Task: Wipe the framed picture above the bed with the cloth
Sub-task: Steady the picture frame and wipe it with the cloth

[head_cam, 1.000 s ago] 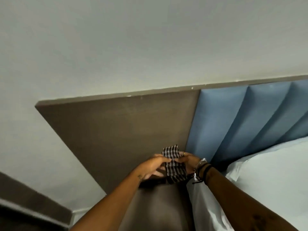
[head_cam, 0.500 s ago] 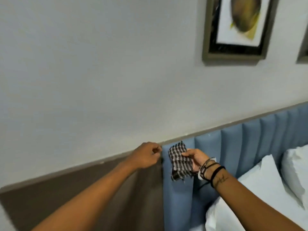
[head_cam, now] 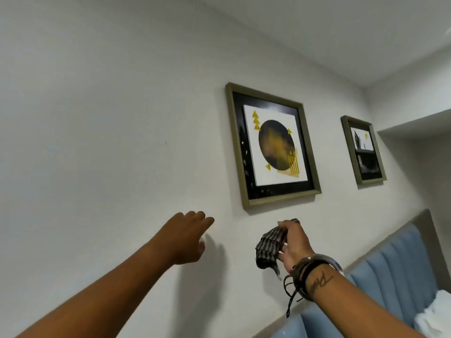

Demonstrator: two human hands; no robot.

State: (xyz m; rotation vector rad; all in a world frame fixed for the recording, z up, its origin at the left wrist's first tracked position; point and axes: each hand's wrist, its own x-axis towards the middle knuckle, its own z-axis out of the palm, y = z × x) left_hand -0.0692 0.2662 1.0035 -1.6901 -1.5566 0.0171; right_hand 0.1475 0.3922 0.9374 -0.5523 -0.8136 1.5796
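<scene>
A bedroom: padded blue headboard [head_cam: 395, 276], white pillow [head_cam: 436, 313], framed pictures [head_cam: 273, 145] on the wall.

The only writing is a cursive tattoo [head_cam: 321, 281] on the right forearm, just below the wristbands [head_cam: 308, 269]; its letters cannot be made out.

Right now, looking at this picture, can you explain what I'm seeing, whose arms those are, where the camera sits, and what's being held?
The camera is worn on a person's head, so both arms reaching up are their own. The right hand, with bracelets at the wrist, grips a checked cloth. The left hand is empty and open, close to the wall. Above hangs a framed picture with a dark circle and yellow shapes; a smaller frame hangs further right. The cloth has not reached either. A blue padded headboard shows at lower right.
</scene>
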